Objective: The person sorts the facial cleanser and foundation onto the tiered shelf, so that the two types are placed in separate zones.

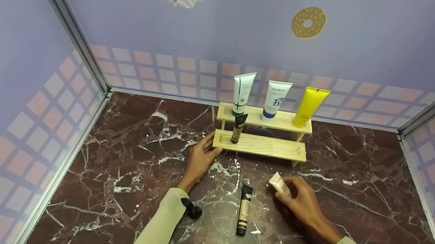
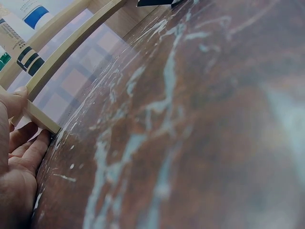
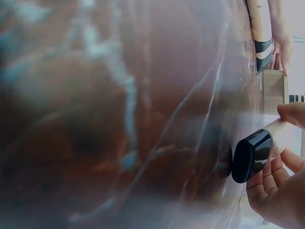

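My left hand (image 1: 200,159) grips the left end of the two-tier wooden rack (image 1: 260,145). In the left wrist view its thumb lies on the rack's edge and its fingers sit around the side piece (image 2: 42,117). My right hand (image 1: 303,200) holds a small cream tube (image 1: 280,183) between thumb and fingers, over the table right of centre. The right wrist view shows that tube's black cap (image 3: 251,155) pointing out of the hand. Between my hands a black-and-beige tube (image 1: 244,211) lies on the table. A dark tube (image 1: 238,129) stands on the lower tier.
On the upper tier stand a white-and-green tube (image 1: 242,93), a white-and-blue tube (image 1: 276,100) and a yellow tube (image 1: 310,107). The dark marbled table (image 1: 126,210) is enclosed by patterned purple panels (image 1: 230,23) at the back and both sides.
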`<state>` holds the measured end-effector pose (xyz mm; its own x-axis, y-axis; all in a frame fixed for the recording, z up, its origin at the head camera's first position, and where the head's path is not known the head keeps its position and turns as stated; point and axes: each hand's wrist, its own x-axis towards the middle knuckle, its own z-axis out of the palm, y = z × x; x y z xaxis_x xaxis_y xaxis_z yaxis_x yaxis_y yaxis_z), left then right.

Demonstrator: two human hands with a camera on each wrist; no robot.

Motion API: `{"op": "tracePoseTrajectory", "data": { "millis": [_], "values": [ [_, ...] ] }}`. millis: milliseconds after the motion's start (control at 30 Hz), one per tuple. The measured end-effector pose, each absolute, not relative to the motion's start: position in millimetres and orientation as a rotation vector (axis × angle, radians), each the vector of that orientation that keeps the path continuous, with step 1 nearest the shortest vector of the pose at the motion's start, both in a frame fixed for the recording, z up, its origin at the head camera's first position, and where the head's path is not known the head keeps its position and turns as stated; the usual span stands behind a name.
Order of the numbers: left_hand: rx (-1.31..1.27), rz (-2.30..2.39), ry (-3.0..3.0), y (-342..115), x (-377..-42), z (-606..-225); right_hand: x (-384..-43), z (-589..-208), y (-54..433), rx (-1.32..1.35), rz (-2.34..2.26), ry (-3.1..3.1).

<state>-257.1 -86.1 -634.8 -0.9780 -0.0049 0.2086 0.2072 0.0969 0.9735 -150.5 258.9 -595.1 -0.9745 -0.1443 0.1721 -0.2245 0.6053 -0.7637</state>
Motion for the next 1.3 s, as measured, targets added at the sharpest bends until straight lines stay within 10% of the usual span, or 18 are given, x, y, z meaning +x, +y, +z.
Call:
{"op": "tracePoseTrajectory", "data": {
  "millis": [1300],
  "values": [
    [-0.228, -2.026, -2.172, -86, -257, -632, -180, -574, 235, 0.205, 1.513, -2.617]
  ]
}}
